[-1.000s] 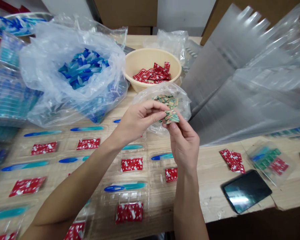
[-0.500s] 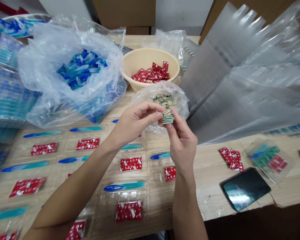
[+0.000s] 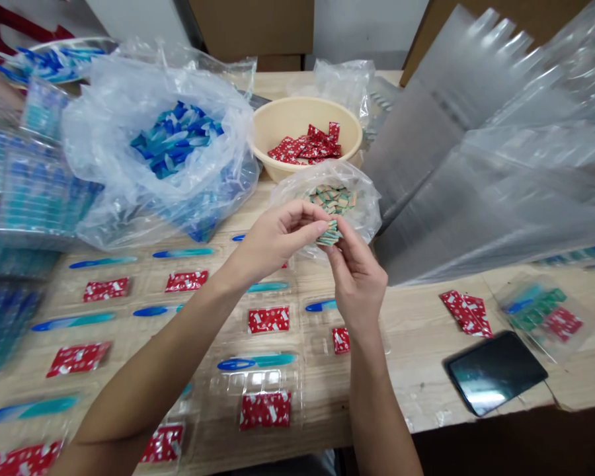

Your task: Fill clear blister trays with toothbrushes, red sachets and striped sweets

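Drawn slightly leftward against the small bag behind since the earlier frame, with a stack of small green-and-tan pieces (image 3: 328, 233) kept between both hands. At far left, piled up, clear packs (image 3: 39, 198) with blue and teal contents; next, in a large open plastic bag (image 3: 94, 132), loose blue and teal pieces (image 3: 176, 142). Laid in rows on the surface (image 3: 421, 377), clear trays (image 3: 265, 382), with blue-and-teal sticks (image 3: 256, 361) and red packets (image 3: 265, 410). Pinching the stack from its left side with the left hand (image 3: 283, 233). Behind, in a cream bowl (image 3: 277, 173), more red packets; in the small bag (image 3: 367, 198), just beyond the stack, more green-and-tan pieces. Gripping the stack's right side, fingers close together, with the right hand (image 3: 357, 272). Farther right, grey plastic sheets (image 3: 426, 158), two overlapping red packets, a dark phone (image 3: 496, 372) and a filled clear pouch (image 3: 545, 316).
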{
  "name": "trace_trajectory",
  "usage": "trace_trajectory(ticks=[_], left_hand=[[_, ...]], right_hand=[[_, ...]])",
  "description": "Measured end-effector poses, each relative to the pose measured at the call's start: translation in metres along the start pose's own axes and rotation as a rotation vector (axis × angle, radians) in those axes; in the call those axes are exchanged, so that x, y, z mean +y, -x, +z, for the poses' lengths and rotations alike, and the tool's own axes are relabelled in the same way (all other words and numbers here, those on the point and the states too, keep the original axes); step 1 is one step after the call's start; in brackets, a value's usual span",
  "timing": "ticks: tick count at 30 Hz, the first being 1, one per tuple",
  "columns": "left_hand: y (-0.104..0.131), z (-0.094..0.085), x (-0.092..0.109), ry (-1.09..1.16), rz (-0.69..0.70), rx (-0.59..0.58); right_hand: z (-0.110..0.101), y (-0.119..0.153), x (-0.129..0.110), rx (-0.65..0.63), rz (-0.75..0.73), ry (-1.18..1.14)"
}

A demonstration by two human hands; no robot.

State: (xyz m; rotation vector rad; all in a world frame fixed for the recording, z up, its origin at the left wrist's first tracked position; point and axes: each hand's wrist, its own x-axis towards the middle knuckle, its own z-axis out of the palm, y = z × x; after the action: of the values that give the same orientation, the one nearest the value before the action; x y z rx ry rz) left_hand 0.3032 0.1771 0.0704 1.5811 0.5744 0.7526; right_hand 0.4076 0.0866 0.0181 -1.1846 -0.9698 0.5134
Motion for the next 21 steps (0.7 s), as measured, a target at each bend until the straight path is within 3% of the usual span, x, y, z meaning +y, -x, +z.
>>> trace_trajectory(ticks=[9,16,21], left_hand=[[0.004,0.011,-0.010,-0.005,-0.005,-0.044],[0.016,0.007,-0.002,-0.086,0.031,-0.127],[0.021,0.010,-0.006,-0.133,0.082,0.010]], right_hand=[[-0.006,0.013,0.004,0.060,0.058,-0.054],[-0.009,0.016,-0.002,0.077,0.080,-0.019],[-0.007,0.019,0.000,0.037,0.166,-0.108]])
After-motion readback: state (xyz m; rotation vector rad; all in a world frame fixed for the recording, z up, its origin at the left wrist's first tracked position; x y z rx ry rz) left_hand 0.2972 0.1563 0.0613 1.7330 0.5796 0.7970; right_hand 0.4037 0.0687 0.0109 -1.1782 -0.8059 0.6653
